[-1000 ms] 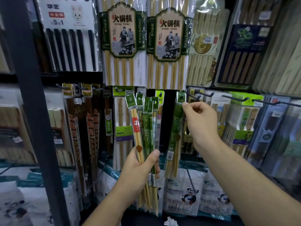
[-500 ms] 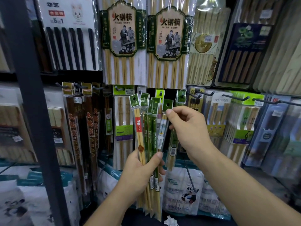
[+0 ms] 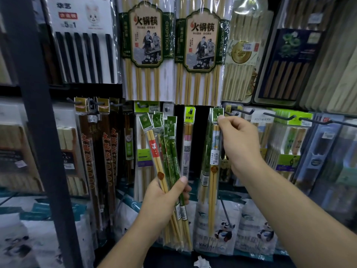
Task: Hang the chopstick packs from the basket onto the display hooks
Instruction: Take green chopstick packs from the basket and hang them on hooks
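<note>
- Pinching the green header of one pack (image 3: 214,167) between thumb and forefinger of the right grip (image 3: 239,144), other fingers curled in; holding that header up against the tip of a dark hook (image 3: 234,113), with the pack hanging straight down below.
- Unclear whether threaded onto the hook yet or only lined up at its tip.
- Just left of that pack, touching or nearly so: hung packs (image 3: 204,161) with the same green headers, seemingly already on that hook, so judged as done.
- Clamped in the left grip (image 3: 164,198), thumb across the front: a fan (image 3: 168,147) of several packs, headers up and tilted left, one red-banded in front, green-sleeved ones behind; held low and centre, well apart from any hook.
- No basket in view, so no telling how many more wait there.
- Judged partway through: a few hung, one at the hook, the whole fan yet to go.
- Next, probably: sliding the header back along the hook, letting go, then drawing another from the fan.
- Red-banded one possibly meant for a different hook; bare hooks (image 3: 280,117) to the right.
- Likely snags: small header holes, slippery film, knocking neighbours off.
- Around: tall packs (image 3: 146,45) above, panda bags (image 3: 226,229) below, a dark post (image 3: 38,132) at left.
</note>
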A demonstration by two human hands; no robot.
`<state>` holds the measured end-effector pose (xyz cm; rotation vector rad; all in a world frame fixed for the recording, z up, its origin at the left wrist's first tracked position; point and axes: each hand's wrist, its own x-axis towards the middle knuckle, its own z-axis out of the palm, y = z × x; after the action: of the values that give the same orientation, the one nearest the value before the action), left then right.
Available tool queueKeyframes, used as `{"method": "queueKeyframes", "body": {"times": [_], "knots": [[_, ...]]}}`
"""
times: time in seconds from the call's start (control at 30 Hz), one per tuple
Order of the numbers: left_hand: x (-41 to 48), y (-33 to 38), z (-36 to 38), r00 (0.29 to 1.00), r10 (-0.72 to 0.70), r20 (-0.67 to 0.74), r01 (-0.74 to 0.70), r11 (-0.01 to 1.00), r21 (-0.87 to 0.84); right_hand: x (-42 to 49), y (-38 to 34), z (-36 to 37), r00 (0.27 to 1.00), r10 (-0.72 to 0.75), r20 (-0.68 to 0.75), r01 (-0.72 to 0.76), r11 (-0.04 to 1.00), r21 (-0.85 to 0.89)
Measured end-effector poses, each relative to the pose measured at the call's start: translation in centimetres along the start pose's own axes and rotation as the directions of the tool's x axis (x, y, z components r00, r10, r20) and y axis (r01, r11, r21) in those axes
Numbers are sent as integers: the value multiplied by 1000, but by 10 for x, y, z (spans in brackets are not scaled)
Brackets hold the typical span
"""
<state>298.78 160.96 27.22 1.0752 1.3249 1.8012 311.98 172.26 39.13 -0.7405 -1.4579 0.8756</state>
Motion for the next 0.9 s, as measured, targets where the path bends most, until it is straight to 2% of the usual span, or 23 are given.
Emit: {"method": "queueKeyframes", "body": {"times": [0.27, 0.6, 0.67, 0.8, 0.9], "knots": [[3, -6, -1, 998, 7, 62, -9, 999, 35, 11, 3, 3, 999, 8, -46, -7, 1000, 24], [3, -6, -4, 1000, 21, 22, -23, 994, 107, -5, 15, 3, 994, 19, -104, -24, 998, -53], [3, -8, -4, 1000, 3, 28, -6, 993, 121, -16, 12, 4, 999, -13, -31, 12, 999, -48], [4, -10, -2, 998, 5, 58, -11, 994, 113, -38, 2, 11, 971, -35, 237, 50, 997, -55], [5, -12, -2, 996, 13, 85, -22, 995, 101, -43, 1, 15, 953, -46, 299, 76, 993, -90]]}}
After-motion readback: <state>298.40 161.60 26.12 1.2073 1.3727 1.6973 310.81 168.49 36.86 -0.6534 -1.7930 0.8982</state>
